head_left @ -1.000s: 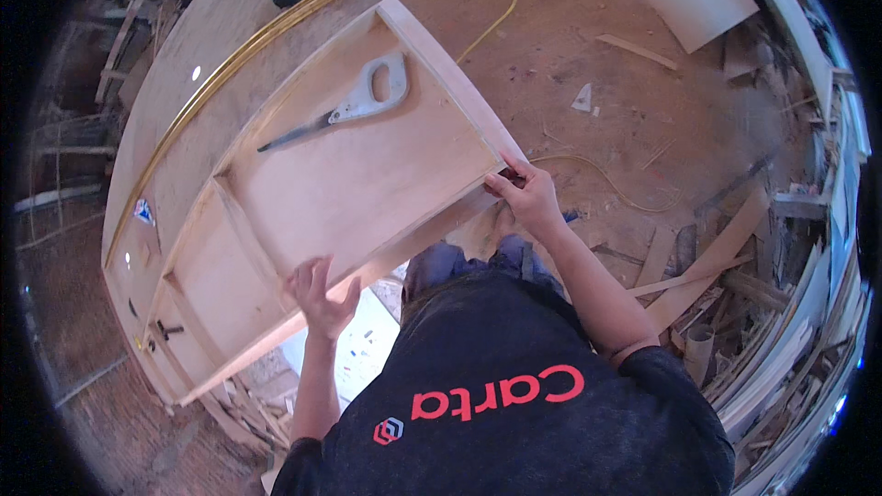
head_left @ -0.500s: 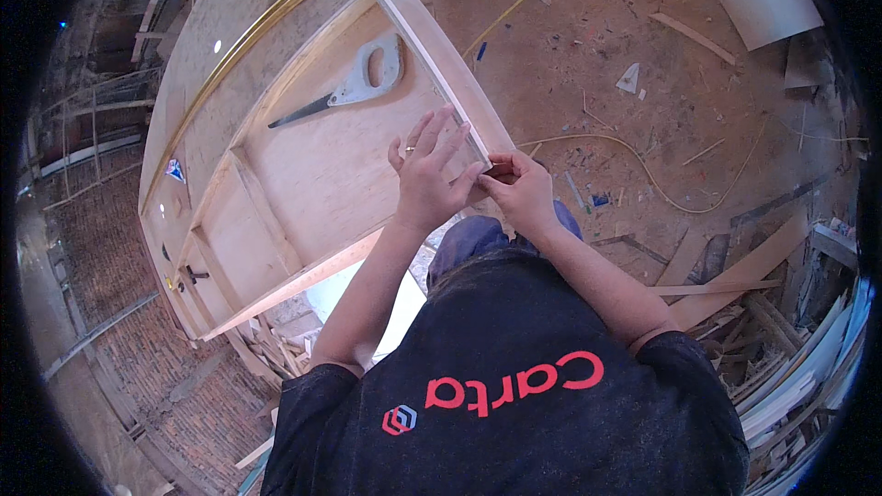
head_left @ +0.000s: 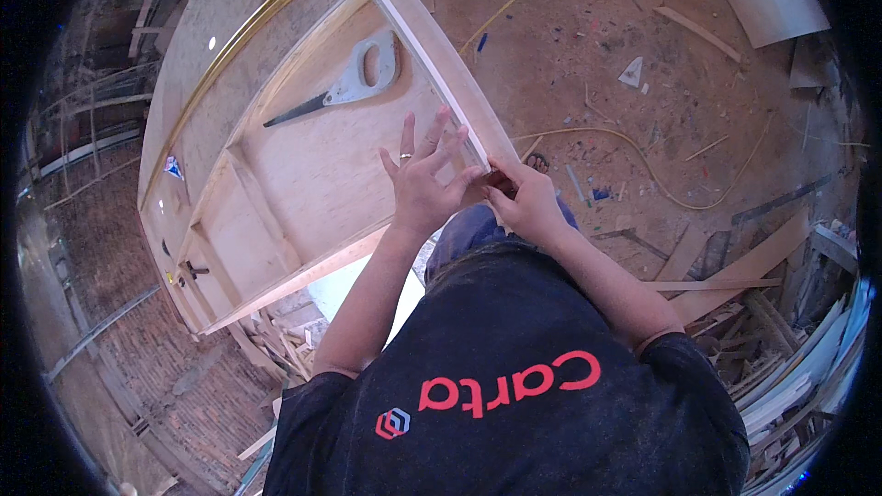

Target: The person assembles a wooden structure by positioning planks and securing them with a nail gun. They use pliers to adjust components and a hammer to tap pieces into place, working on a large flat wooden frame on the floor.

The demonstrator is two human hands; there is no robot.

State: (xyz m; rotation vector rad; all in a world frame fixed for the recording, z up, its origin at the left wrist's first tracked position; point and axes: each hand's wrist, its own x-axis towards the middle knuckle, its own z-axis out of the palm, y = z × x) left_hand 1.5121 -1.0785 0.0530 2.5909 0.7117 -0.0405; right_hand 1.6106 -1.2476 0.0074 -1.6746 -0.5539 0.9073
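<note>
The work in hand centers on the near right corner of a shallow wooden frame (head_left: 322,165), which lies slanted across a work table (head_left: 197,96) in front of the person. The frame has a flat plywood bottom, raised edges and cross dividers (head_left: 262,207); its end rail (head_left: 427,55) runs from the far tip down to that corner.

Right hand (head_left: 531,202): at the corner, thumb and forefinger drawn narrow against the end of the rail. Whether they pinch the rail itself or a small piece at the joint cannot be told—the fingertips hide the contact.

Left hand (head_left: 421,182): fingers spread wide, holding nothing visible, above the frame bottom beside the rail. The thumb points toward the corner; contact with the wood is unclear.

Step in hand (a judgement from hand position only): handling or checking the corner joint. The next move calls for a steady right hand at the corner and a left hand placed flat on the rail or the bottom, so that the frame does not shift.

Caution: a handsaw (head_left: 363,73) with a pale handle rests inside the frame—keep the left fingers clear of its toothed blade if the frame is tilted.
</note>
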